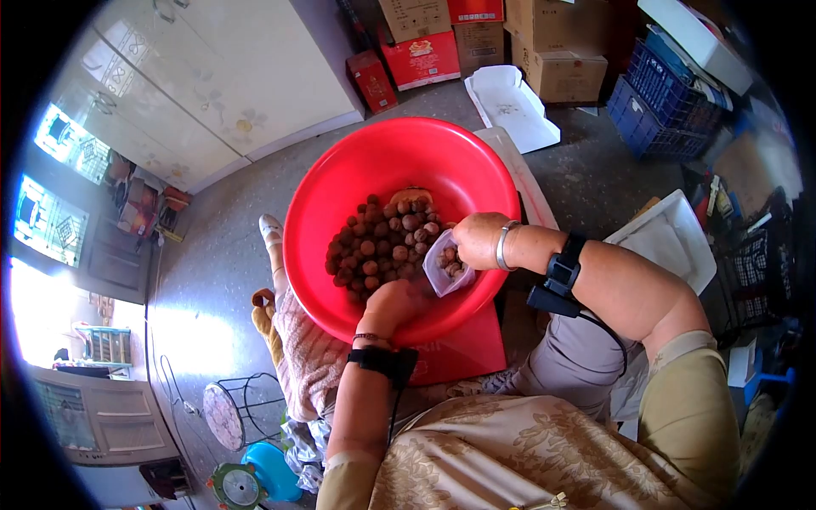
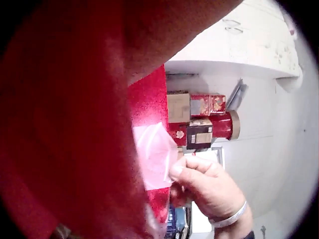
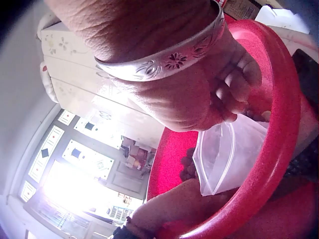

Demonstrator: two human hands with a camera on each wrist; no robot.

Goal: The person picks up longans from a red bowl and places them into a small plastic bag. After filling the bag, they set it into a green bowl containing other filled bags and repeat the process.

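A big red basin (image 1: 463, 157) holds a heap of round brown nuts (image 1: 374, 242) that look like walnuts. My right hand (image 1: 478, 240) pinches the rim of a clear zip bag (image 3: 229, 154) inside the basin's right side. In the head view several nuts show inside the bag's mouth. My left hand (image 1: 398, 302) reaches over the near rim, low beside the heap and left of the bag. Its fingers are hidden, so I cannot tell what they hold. The left wrist view shows the right hand (image 2: 212, 189) with thumb and fingertips on the bag's edge.
The basin rests on a red box (image 1: 459, 348) before my knees. White trays (image 1: 514, 106) lie on the floor, with cardboard boxes (image 1: 565, 38) and blue crates (image 1: 659, 115) beyond. A round stool (image 1: 225, 416) stands at the left, near a pale cabinet (image 1: 204, 85).
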